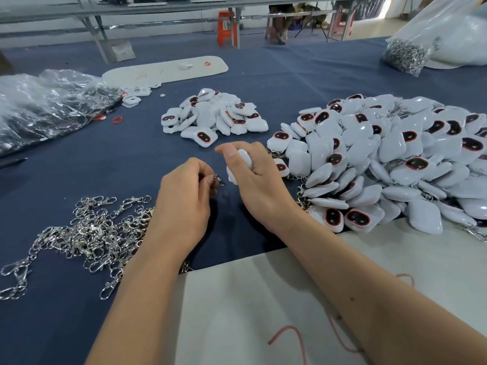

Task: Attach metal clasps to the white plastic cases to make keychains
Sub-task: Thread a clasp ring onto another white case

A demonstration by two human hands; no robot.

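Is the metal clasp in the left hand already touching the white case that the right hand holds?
Apart. The head view shows a strip of blue cloth between the metal clasp pinched by the left hand and the white case gripped by the right hand.

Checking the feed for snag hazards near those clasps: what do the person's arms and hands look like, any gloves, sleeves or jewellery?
Both arms are bare to the frame's lower edge, with no sleeve showing. The left hand and right hand wear no gloves, and no rings, watch or bracelet show. Fingernails look short and unpainted. The right forearm bears a small dark spot.
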